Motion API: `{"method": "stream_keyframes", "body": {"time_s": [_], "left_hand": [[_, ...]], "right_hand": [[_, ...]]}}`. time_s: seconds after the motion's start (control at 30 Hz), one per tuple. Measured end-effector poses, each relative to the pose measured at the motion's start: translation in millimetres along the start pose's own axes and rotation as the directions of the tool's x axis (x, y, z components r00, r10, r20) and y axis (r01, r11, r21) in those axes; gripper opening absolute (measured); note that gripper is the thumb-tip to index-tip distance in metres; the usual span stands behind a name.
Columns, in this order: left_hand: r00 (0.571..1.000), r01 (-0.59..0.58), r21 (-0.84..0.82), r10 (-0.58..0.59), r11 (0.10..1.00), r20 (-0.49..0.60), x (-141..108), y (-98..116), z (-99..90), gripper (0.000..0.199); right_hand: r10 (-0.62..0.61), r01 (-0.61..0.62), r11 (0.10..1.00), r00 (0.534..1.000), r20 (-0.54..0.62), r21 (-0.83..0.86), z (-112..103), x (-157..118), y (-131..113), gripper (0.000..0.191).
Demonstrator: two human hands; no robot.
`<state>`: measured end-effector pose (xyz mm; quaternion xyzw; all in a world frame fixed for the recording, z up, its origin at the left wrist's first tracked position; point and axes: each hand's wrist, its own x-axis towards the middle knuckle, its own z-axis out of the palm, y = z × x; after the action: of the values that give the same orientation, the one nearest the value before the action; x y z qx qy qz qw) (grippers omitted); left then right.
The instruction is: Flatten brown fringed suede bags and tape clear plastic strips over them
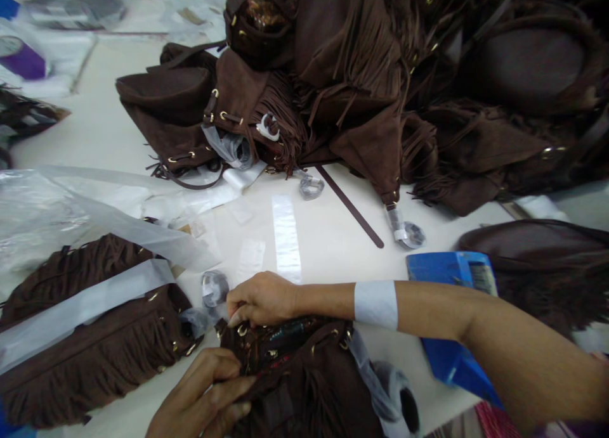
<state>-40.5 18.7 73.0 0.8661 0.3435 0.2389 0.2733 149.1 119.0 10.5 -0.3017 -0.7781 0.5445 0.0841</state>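
A dark brown fringed bag lies on the table at the bottom centre, its mouth open and a shiny patterned lining showing. My right hand reaches across from the right, fingers and thumb pinching the bag's far left rim beside a gold eyelet. At the near left side, my left hand grips the bag's edge with bent fingers; some fingertips are partly hidden. A strap wrapped in clear plastic is coiled just beyond my right fingers. Another wrapped strap hangs at the bag's right side.
Many brown fringed bags are piled at the back. On the left lies another fringed bag with a white strip across it, near clear plastic sheeting. A blue holder stands right, partly behind my forearm. A loose brown strap lies mid-table.
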Motion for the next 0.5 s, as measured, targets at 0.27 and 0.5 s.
{"method": "stream_keyframes", "body": {"time_s": [0.27, 0.5], "left_hand": [[0.998, -0.064, 0.194, 0.059, 0.979, 0.033, -4, -11, 6.1, 0.029], [0.989, -0.142, 0.224, 0.126, 0.964, 0.083, 6, -10, 1.6, 0.015]], "right_hand": [[-0.030, 0.030, 0.995, 1.000, 0.007, -0.097, -17, -26, -8, 0.023], [-0.018, 0.103, 0.871, 0.984, 0.178, -0.480, -26, -56, -16, 0.031]]}}
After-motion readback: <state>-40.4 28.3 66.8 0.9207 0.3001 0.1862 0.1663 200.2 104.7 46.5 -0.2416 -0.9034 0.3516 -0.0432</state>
